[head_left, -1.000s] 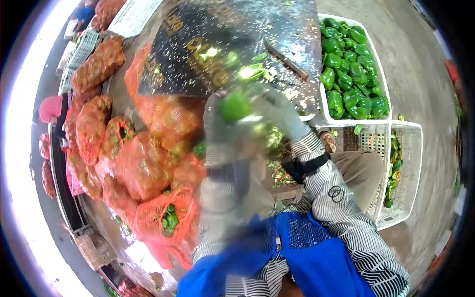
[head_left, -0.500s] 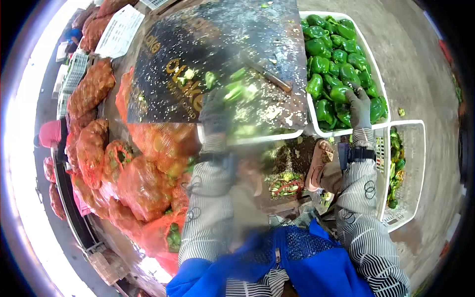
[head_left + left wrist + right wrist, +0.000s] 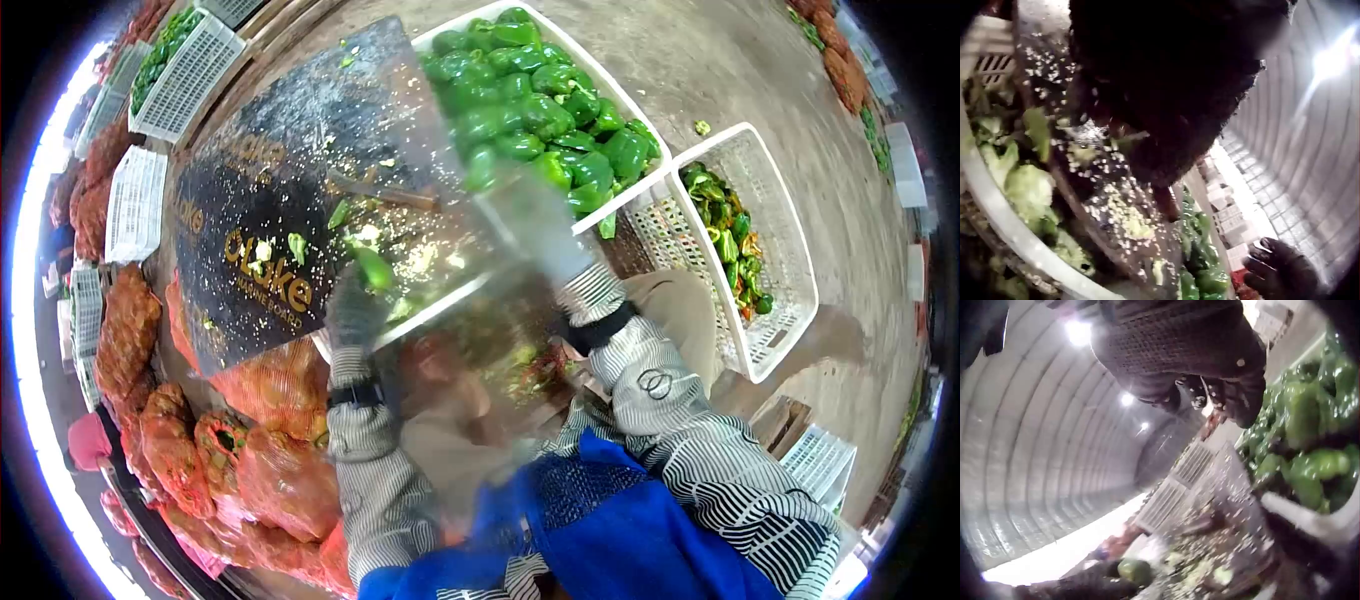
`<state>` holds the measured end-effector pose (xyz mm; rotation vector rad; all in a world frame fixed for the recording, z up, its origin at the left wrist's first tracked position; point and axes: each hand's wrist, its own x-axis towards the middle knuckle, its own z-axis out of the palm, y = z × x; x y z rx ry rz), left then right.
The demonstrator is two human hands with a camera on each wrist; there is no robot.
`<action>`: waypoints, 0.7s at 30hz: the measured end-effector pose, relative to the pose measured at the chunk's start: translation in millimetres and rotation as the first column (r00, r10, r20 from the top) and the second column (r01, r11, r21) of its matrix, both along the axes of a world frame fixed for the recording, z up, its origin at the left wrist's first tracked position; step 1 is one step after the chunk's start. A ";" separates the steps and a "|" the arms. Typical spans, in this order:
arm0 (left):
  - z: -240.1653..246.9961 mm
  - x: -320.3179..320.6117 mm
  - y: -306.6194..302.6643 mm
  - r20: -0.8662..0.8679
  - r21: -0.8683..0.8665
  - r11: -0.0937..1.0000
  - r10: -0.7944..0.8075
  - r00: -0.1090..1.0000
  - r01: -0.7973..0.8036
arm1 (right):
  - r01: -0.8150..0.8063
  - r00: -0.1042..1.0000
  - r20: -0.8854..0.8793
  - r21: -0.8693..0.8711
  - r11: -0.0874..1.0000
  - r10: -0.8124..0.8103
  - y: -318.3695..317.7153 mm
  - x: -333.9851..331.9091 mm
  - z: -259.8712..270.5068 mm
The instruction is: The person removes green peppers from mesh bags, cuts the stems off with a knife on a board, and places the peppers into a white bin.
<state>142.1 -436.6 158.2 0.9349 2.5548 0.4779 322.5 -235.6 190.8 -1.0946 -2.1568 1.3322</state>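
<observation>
Green pepper [image 3: 375, 268] held in the gloved left hand [image 3: 355, 312], at the near edge of the dark board [image 3: 300, 190], right hand [image 3: 540, 225] blurred near the white crate [image 3: 622, 204] of whole peppers [image 3: 548, 115], its fingers loosely bent, knife [image 3: 405, 197] flat on the board amid pale bits [image 3: 418, 258]

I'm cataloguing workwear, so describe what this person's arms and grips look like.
Left grip and right grip: gloved, greyish in the head view; the right wrist view shows dark, textured fabric. Sleeves: black-and-white striped, with linked rings on the right one. Black wrist straps, one each side.
</observation>
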 end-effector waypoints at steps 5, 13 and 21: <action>15.4 84.7 -19.9 0.004 0.403 0.889 -0.239 0.971 0.217 | -0.329 0.937 -0.289 -0.545 0.771 0.195 -78.9 -26.4 -6.3; 46.9 112.1 -49.5 -0.067 0.576 0.770 -0.290 0.955 0.274 | -0.101 -0.037 -0.997 0.072 0.992 0.068 -114.7 -70.3 -30.0; 40.3 98.8 -51.4 0.691 0.597 0.578 -0.018 0.722 -0.557 | -0.516 0.686 -0.653 -0.126 0.847 0.321 -105.4 -80.5 -36.8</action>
